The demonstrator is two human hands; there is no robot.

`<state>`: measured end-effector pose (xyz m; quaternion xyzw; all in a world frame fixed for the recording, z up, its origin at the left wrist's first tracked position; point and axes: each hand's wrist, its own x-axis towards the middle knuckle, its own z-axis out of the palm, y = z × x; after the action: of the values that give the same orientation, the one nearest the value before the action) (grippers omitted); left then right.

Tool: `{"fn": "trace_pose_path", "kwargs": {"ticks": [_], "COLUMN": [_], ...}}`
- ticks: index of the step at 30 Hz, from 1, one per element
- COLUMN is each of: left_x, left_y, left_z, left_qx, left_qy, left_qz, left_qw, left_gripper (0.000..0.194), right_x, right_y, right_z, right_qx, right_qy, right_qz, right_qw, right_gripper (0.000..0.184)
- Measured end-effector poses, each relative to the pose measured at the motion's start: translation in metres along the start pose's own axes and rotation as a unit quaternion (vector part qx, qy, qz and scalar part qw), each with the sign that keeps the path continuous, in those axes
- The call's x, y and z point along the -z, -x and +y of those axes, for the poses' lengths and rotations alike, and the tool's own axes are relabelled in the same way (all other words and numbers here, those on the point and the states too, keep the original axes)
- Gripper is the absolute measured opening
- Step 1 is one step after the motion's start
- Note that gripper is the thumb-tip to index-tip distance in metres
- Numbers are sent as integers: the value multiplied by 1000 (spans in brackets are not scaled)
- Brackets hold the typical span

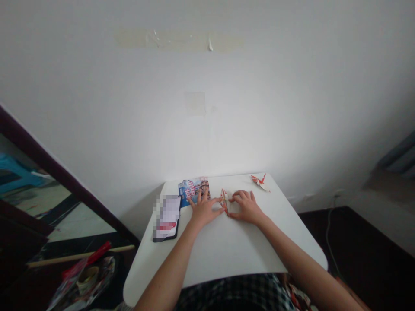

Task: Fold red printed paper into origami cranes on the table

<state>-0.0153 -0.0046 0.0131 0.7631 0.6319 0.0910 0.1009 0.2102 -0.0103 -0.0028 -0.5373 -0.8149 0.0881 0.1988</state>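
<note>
Head view: folded paper [224,204] sits between both hands on the table [240,255].
Left hand [203,210]: thumb and finger slightly parted, holding its left edge.
Right hand [248,208]: likewise at its right edge, presumably steadying it.
Phone [168,216]: lies left, perhaps for glancing.
Lined container [109,273]: pale roll-like thing [87,280] inside.

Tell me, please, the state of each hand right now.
Left hand: thumb and forefinger at the left side of the folded paper; grip cannot be told.
Right hand: curled, thumb and forefinger at its right side; grip unclear.
</note>
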Motion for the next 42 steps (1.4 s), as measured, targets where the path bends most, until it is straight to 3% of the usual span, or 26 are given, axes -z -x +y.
{"fn": "trace_pose_path", "kwargs": {"ticks": [5,13,30,33,38,42], "left_x": [-2,-4,-1,1,1,2], "left_y": [0,2,0,0,2,3], "left_z": [2,7,7,6,8,9], "left_qx": [-1,-12,-16,-16,-40,-28], "left_qy": [12,4,12,28,43,41], "left_qz": [17,11,-15,3,21,23], "left_qw": [1000,1000,1000,999,998,999], "left_gripper": [51,66,87,78,33,39], "right_x": [2,2,-4,-4,-6,-4], "right_y": [-1,-5,-7,-8,-9,-9], "right_z": [3,13,13,15,17,16], "right_qx": [6,15,10,27,70,85], "right_qy": [-2,-22,-18,-23,-59,-72], "right_qz": [-9,1,64,71,61,47], "right_qw": [1000,1000,998,997,994,993], "right_gripper": [51,25,15,13,9,8]}}
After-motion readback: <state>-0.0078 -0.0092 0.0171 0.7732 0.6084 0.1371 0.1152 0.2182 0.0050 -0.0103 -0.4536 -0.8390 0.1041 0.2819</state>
